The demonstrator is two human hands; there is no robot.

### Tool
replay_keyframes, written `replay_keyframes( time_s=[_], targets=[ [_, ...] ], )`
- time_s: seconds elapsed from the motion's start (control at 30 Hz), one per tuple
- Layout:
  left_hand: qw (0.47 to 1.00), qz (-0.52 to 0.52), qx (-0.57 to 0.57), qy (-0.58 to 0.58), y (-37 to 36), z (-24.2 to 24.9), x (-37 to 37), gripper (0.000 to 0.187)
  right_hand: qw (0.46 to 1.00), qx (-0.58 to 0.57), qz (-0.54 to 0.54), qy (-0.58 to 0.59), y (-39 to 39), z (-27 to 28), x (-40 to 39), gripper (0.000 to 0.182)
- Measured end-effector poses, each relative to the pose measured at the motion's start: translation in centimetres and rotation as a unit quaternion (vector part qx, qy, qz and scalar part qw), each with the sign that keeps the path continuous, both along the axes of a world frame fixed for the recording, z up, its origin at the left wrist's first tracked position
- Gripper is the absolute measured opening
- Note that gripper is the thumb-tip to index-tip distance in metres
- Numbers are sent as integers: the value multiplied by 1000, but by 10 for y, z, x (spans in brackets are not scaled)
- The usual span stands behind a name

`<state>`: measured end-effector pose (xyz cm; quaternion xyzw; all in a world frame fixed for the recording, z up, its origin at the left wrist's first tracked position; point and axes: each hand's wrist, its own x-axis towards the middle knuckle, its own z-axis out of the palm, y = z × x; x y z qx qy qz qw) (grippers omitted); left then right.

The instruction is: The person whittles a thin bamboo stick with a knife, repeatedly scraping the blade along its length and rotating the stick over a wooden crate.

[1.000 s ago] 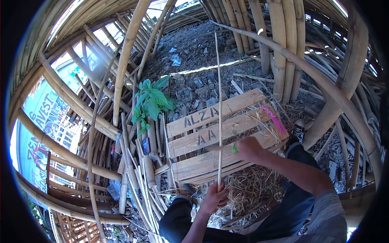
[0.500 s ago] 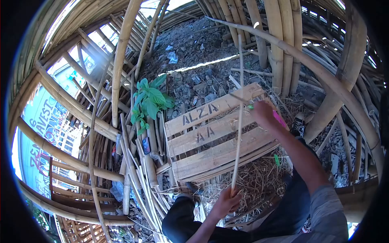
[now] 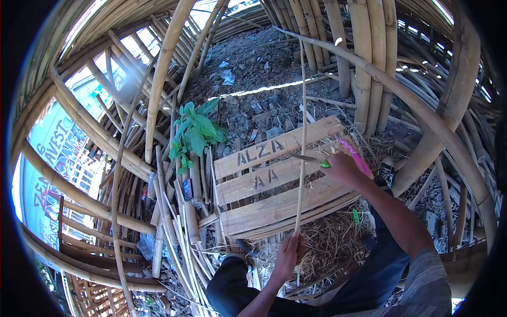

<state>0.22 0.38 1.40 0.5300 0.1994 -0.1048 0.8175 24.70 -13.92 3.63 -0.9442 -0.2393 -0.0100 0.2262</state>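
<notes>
My left hand (image 3: 288,256) is closed around the lower part of a long, thin bamboo strip (image 3: 302,127), which stands nearly upright in view and reaches far up past the crate. My right hand (image 3: 342,169) grips a knife (image 3: 305,157) with a bright green handle; its blade overlaps the strip partway along its length. Both hands are over or near a slatted wooden crate (image 3: 264,195) stencilled "ALZA" and "AA", which lies in front of my legs. Pink writing marks the crate's right corner.
Dry shavings (image 3: 332,238) cover the ground between my legs. A leafy green plant (image 3: 195,129) grows left of the crate, beside cut bamboo lengths (image 3: 193,222). Thick bamboo poles (image 3: 369,68) stand at the right. A long curved bamboo piece (image 3: 401,90) arches across the right side.
My right hand with the knife has come down and slightly left along the strip. My left hand and the strip have shifted left.
</notes>
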Motion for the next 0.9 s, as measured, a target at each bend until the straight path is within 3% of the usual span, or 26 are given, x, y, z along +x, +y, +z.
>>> replay_keyframes(
  time_s=[0.17,0.23,0.27,0.33,0.5,0.57,0.63,0.73,0.77,0.83,0.9],
  targets=[
    [995,63,76,-5,13,-5,9,29,988,-35,149,2,21,-5,-39,31],
    [966,79,242,-42,17,-7,10,30,977,-48,204,-21,31,-11,-58,31],
    [966,81,242,-40,17,-8,9,30,972,-53,227,-19,35,-9,-68,31],
    [929,84,348,-95,18,-10,8,30,966,-58,253,-16,40,-10,-85,30],
    [924,44,371,-81,15,-11,2,30,964,-56,258,-31,46,-13,-88,29],
    [929,34,361,-73,13,-7,-2,30,992,-24,120,24,48,-17,-53,29],
    [971,46,235,-21,8,-2,-5,31,998,16,0,61,37,2,-18,28],
    [986,51,157,-21,9,6,-7,30,1000,7,-16,-6,22,-17,0,28],
    [991,56,119,-21,10,6,-7,29,1000,6,-14,-10,24,-19,-5,28],
    [984,59,168,-22,15,4,-4,30,993,-1,118,2,30,-23,-33,26],
    [939,44,333,-79,19,0,-2,31,975,-23,220,37,42,-13,-67,26]
  ],
)
